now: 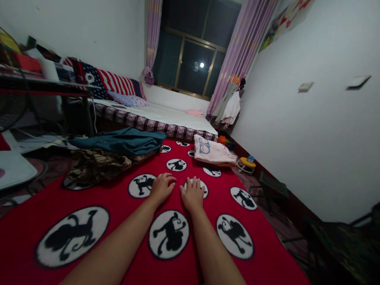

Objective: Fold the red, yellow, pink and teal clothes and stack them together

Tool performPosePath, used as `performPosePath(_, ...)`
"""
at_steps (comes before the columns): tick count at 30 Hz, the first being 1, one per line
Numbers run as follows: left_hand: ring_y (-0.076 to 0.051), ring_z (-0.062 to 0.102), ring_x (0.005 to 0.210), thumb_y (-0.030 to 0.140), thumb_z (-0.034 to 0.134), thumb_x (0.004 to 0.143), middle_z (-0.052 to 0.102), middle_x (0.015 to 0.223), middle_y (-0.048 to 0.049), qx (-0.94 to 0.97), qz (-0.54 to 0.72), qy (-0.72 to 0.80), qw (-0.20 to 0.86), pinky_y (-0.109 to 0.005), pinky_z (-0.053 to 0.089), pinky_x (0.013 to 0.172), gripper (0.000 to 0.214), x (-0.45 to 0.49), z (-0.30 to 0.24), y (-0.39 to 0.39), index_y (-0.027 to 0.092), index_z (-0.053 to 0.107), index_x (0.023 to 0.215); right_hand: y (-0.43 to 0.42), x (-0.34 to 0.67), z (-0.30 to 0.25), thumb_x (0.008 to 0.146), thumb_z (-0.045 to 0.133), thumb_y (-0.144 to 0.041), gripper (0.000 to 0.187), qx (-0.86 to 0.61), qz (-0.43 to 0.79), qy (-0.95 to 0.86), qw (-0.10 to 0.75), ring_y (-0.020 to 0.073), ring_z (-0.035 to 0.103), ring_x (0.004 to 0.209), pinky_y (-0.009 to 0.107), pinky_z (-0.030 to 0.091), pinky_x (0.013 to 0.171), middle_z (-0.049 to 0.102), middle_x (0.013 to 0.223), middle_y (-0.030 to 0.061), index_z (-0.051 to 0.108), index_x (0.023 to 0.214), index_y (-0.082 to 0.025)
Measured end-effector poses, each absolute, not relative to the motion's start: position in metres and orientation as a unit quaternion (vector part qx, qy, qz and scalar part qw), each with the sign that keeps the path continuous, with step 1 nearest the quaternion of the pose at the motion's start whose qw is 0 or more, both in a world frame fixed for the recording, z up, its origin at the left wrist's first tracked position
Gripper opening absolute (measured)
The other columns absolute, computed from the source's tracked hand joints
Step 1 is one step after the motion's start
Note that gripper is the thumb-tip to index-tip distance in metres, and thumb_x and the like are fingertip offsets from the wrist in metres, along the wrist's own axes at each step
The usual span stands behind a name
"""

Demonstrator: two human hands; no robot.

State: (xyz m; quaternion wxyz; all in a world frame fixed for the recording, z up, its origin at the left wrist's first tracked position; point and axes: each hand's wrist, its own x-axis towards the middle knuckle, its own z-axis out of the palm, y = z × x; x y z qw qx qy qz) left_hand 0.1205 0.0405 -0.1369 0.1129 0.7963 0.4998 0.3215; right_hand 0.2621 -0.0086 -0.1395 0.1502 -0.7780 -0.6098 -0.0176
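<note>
Both my hands rest on a red blanket (118, 215) printed with black monkey figures in white circles. My left hand (162, 187) lies palm down with its fingers loosely bent, holding nothing. Beside it, a small gap to the right, my right hand (192, 194) lies flat with fingers spread over one white circle. Ahead on the right is a folded pale pink garment (218, 152) with a blue and white print. To the left lie a teal garment (124, 141) and, partly under it, a crumpled brown patterned cloth (97, 163).
A bed (166, 113) with a white top stands beneath the window (192, 59). A cluttered desk (44, 85) is on the left. Along the right wall are a yellow stool (247, 163), a dark folding stool (273, 186) and hanging clothes (231, 107).
</note>
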Motion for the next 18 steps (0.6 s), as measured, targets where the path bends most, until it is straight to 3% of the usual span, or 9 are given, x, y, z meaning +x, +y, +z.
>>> performPosePath(9, -0.024, 0.054, 0.117, 0.02, 0.054, 0.085, 0.061, 0.125, -0.0094, 0.826, 0.302, 0.467, 0.089, -0.042, 0.042, 0.102, 0.031, 0.121, -0.141, 0.01, 0.021, 0.069, 0.111, -0.033, 0.256, -0.133, 0.087, 0.053, -0.028, 0.032, -0.701, 0.07, -0.641, 0.304, 0.0258, 0.039, 0.135, 0.053, 0.02, 0.113, 0.053, 0.14, 0.0072, 0.066, 0.116, -0.025)
performPosePath(13, -0.023, 0.049, 0.127, 0.022, 0.059, 0.08, 0.056, 0.136, -0.009, 0.886, 0.237, 0.377, 0.129, -0.038, 0.038, 0.107, 0.038, 0.1, -0.137, 0.01, 0.022, 0.066, 0.118, -0.03, 0.259, -0.134, 0.084, 0.056, -0.023, 0.026, -0.696, 0.092, -0.625, 0.342, 0.025, 0.043, 0.132, 0.052, 0.02, 0.113, 0.058, 0.134, 0.0059, 0.07, 0.106, -0.025)
performPosePath(15, -0.022, 0.057, 0.119, 0.024, 0.061, 0.077, 0.064, 0.126, -0.006, 0.915, 0.164, 0.324, 0.174, -0.032, 0.042, 0.102, 0.033, 0.081, -0.115, 0.023, 0.023, 0.07, 0.109, -0.029, 0.259, -0.135, 0.082, 0.057, -0.023, 0.025, -0.695, 0.094, -0.617, 0.357, 0.025, 0.045, 0.13, 0.052, 0.019, 0.113, 0.059, 0.133, 0.0052, 0.071, 0.103, -0.025)
performPosePath(16, -0.02, 0.063, 0.107, 0.023, 0.059, 0.078, 0.071, 0.112, -0.0039, 0.921, 0.124, 0.314, 0.193, -0.028, 0.045, 0.096, 0.026, 0.07, -0.099, 0.032, 0.023, 0.073, 0.1, -0.028, 0.259, -0.135, 0.082, 0.058, -0.023, 0.024, -0.695, 0.096, -0.613, 0.363, 0.0247, 0.046, 0.129, 0.052, 0.02, 0.113, 0.06, 0.132, 0.0049, 0.072, 0.101, -0.026)
performPosePath(18, -0.018, 0.066, 0.089, 0.024, 0.052, 0.084, 0.074, 0.093, -0.0029, 0.908, 0.117, 0.37, 0.161, -0.026, 0.047, 0.086, 0.025, 0.047, -0.06, 0.056, 0.02, 0.075, 0.094, -0.028, 0.258, -0.136, 0.08, 0.059, -0.023, 0.022, -0.693, 0.098, -0.608, 0.374, 0.024, 0.047, 0.127, 0.05, 0.02, 0.113, 0.061, 0.13, 0.0047, 0.072, 0.098, -0.026)
